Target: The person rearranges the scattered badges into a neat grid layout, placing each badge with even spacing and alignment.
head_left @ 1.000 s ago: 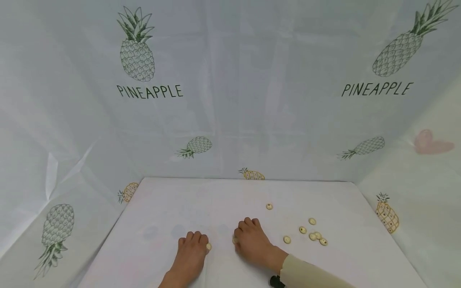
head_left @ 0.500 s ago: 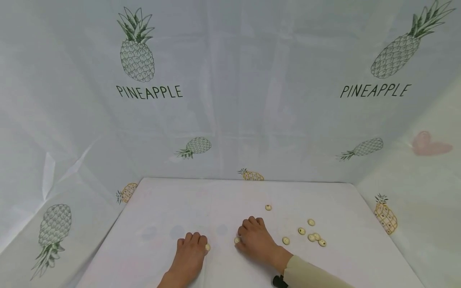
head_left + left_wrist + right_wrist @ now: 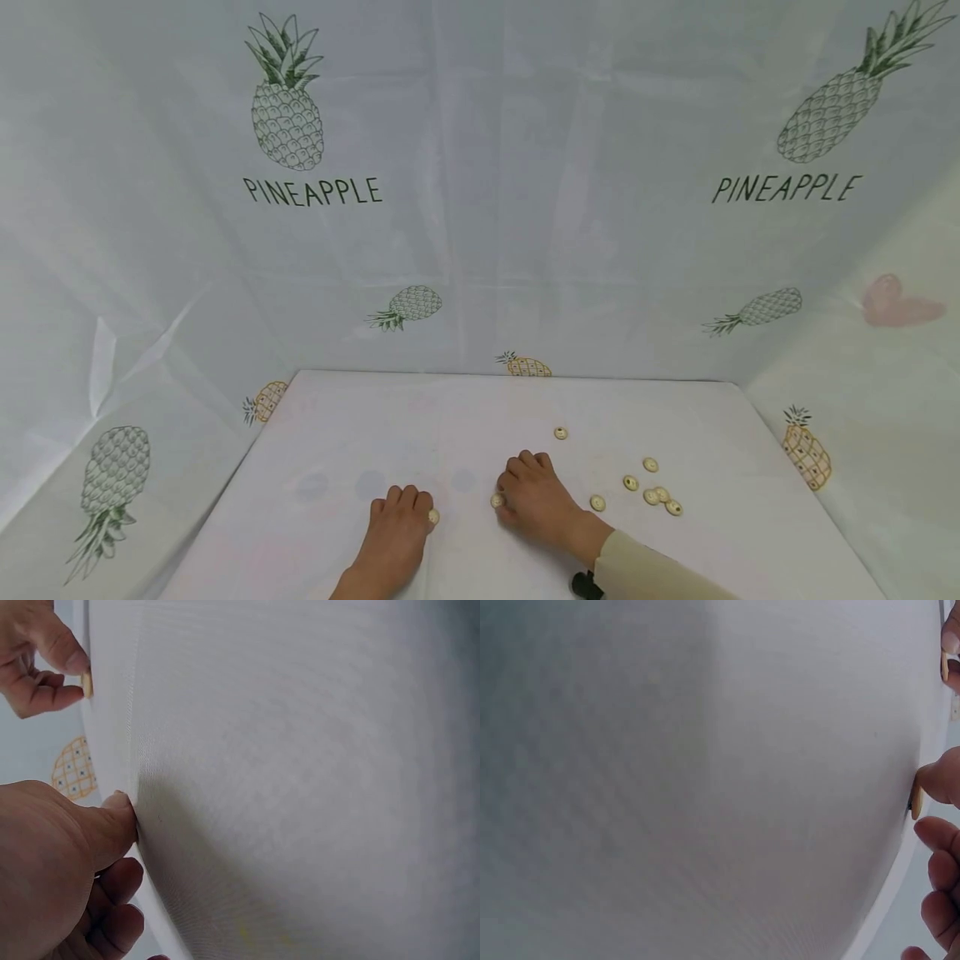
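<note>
My left hand (image 3: 396, 529) rests low over the white tabletop (image 3: 360, 442), pinching a small round beige disc (image 3: 433, 517) between thumb and forefinger. That disc (image 3: 944, 666) shows edge-on in the right wrist view. To its right, my right hand (image 3: 534, 507) holds a second beige disc (image 3: 497, 500). The thumb is on this disc (image 3: 917, 796) in the right wrist view, with the forefinger at its near end. Thumb and finger meet around it (image 3: 87, 684) in the left wrist view, where my left hand (image 3: 60, 862) hides its own disc.
Several similar beige discs lie right of my right hand, among them a nearer one (image 3: 597, 502) and a touching cluster (image 3: 652, 497). A lone disc (image 3: 561, 433) sits farther back. White pineapple-print cloth (image 3: 525, 208) hangs around the table. A black object (image 3: 585, 585) shows beneath the right sleeve.
My right hand has shifted slightly right with its disc, which shows more fully past the fingers. My left hand has stayed in place.
</note>
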The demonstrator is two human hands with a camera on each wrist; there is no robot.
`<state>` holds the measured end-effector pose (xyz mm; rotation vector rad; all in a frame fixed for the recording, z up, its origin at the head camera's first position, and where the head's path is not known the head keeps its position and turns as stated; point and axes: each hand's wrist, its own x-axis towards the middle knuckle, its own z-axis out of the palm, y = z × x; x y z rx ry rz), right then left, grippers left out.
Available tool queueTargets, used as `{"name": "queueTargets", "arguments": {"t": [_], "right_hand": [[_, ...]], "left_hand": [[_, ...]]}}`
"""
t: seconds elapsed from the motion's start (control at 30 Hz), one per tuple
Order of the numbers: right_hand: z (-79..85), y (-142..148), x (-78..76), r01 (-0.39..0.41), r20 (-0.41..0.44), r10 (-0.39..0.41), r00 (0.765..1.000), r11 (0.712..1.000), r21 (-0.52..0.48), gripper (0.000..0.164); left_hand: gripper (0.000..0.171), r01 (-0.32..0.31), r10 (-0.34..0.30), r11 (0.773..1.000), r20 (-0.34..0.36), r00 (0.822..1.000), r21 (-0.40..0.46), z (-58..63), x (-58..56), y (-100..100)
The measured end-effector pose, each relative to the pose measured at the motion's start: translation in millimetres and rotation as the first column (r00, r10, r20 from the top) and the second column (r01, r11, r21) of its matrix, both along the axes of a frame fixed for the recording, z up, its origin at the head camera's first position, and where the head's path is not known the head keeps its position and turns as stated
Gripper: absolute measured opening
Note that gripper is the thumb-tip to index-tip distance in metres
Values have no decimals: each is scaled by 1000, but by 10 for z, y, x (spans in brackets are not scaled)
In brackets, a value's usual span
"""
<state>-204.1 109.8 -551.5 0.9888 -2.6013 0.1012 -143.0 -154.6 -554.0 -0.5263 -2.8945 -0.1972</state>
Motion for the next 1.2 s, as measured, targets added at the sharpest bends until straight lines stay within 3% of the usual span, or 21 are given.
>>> {"name": "queueTargets", "arguments": {"t": [0.4, 0.8, 1.07, 1.2], "right_hand": [[6, -23, -14, 11, 55, -11, 998, 1000, 0, 18], [51, 55, -107, -40, -28, 40, 999, 999, -6, 23], [153, 295, -314, -26, -9, 25, 1000, 998, -64, 20], [231, 535, -542, 54, 17, -53, 998, 994, -95, 19]], "left_hand": [[24, -6, 6, 1000, 0, 1000, 1, 57, 17, 24], [25, -1, 1, 1000, -19, 1000, -9, 63, 18, 24], [24, 3, -3, 1000, -14, 1000, -11, -16, -15, -1], [23, -4, 4, 1000, 7, 1000, -15, -35, -17, -18]]}}
